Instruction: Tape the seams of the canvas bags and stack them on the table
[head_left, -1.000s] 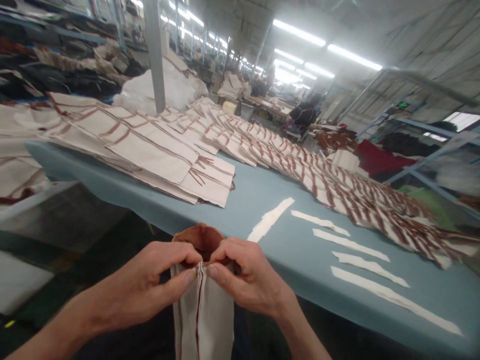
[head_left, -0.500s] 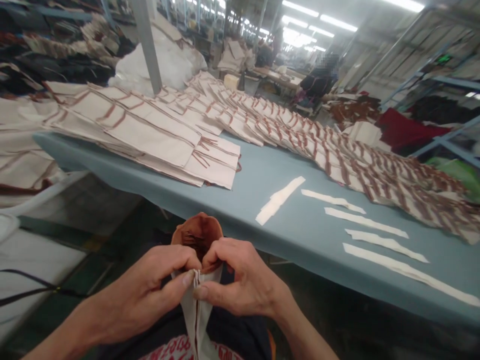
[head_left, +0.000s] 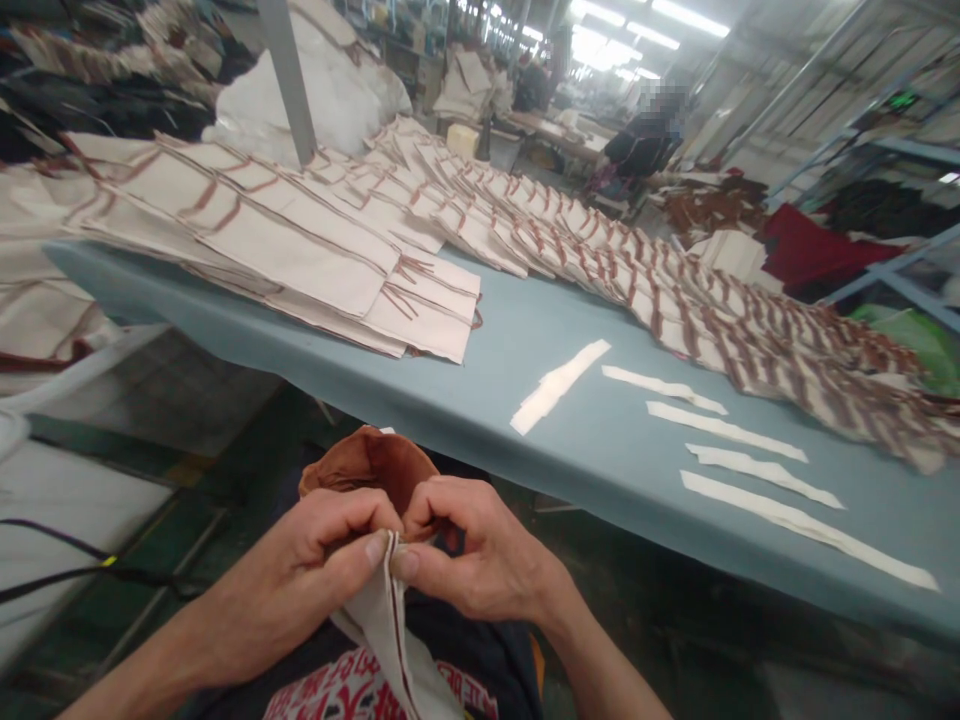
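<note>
A cream fabric piece with a brown lining [head_left: 375,462] hangs in front of my body, its open end facing away from me. My left hand [head_left: 322,545] pinches the edge of a dark-lined seam between thumb and forefinger. Close against it, my right hand [head_left: 469,545] pinches the same seam edge from the other side. The thumbs nearly meet at the seam's top. Below them, the cream cloth [head_left: 390,625] drops down over a dark printed shirt [head_left: 360,690]. The fingers on the inner side are partly hidden by the lining.
A blue-covered table [head_left: 480,390] runs across the view. On it lie stacked cream pieces with brown trim [head_left: 285,230], a long overlapping row of similar pieces [head_left: 600,250] and several cream strips [head_left: 742,435]. A white bin [head_left: 82,370] stands left; a person [head_left: 645,140] sits far off.
The lined opening has widened and leaned to the left, and the seam edge is bent more under my thumbs. Both hands keep their pinch. The view has tilted slightly downward.
</note>
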